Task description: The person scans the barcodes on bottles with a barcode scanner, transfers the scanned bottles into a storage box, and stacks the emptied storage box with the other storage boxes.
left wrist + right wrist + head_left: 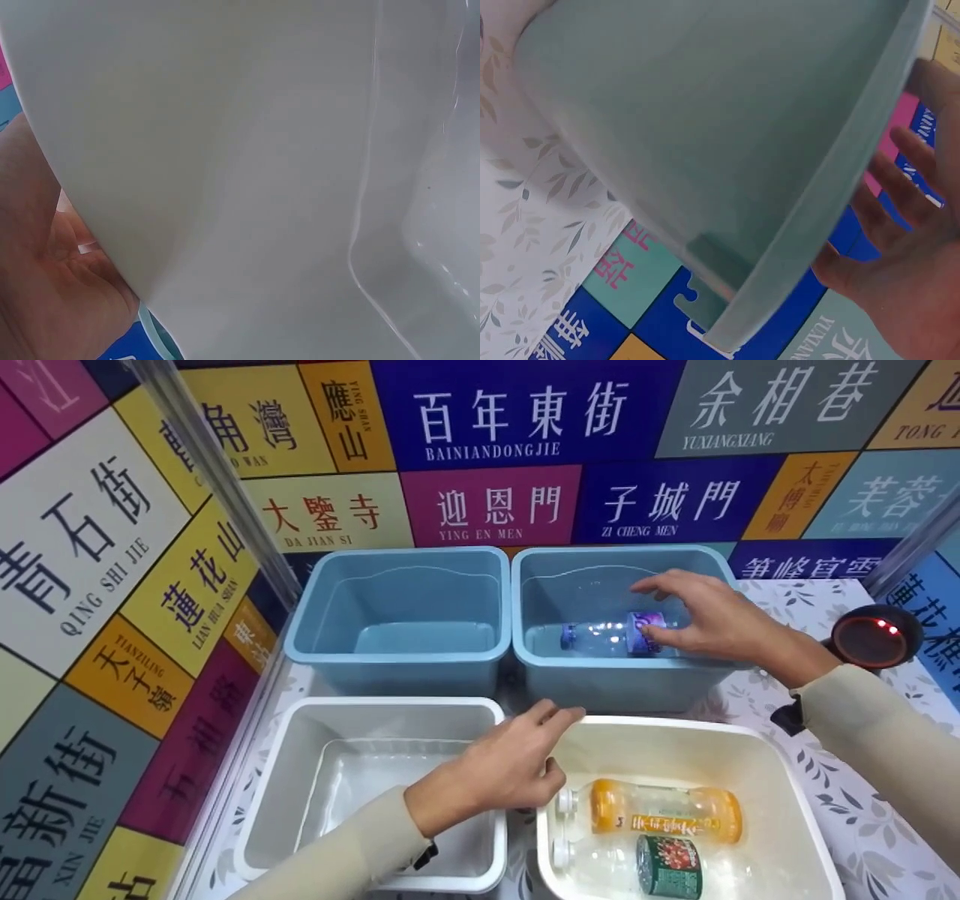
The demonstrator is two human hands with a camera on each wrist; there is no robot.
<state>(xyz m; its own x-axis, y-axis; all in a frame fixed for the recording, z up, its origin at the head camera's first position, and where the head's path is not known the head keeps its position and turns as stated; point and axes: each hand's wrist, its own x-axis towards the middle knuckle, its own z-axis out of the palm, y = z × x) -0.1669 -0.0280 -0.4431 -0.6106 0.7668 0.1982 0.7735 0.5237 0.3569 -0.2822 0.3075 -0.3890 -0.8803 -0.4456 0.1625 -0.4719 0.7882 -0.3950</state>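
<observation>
My right hand [709,611] reaches over the right blue bin [570,658], its fingers and thumb spread apart and holding nothing. Below it, a clear plastic bottle [604,637] with a purple label lies on its side inside that bin. In the right wrist view the same hand [907,247] appears beside the bin's rim. Between the two white bins hovers my left hand [506,761], fingers loosely bent around nothing. The left wrist view shows that hand [60,277] partly hidden behind a white bin wall [225,165].
An orange-labelled bottle [667,810] and a green-labelled bottle [667,866] lie in the right white bin [795,780]. The left blue bin [397,658] and left white bin [390,703] stand alongside. A round black device [876,636] with red lights sits at the right.
</observation>
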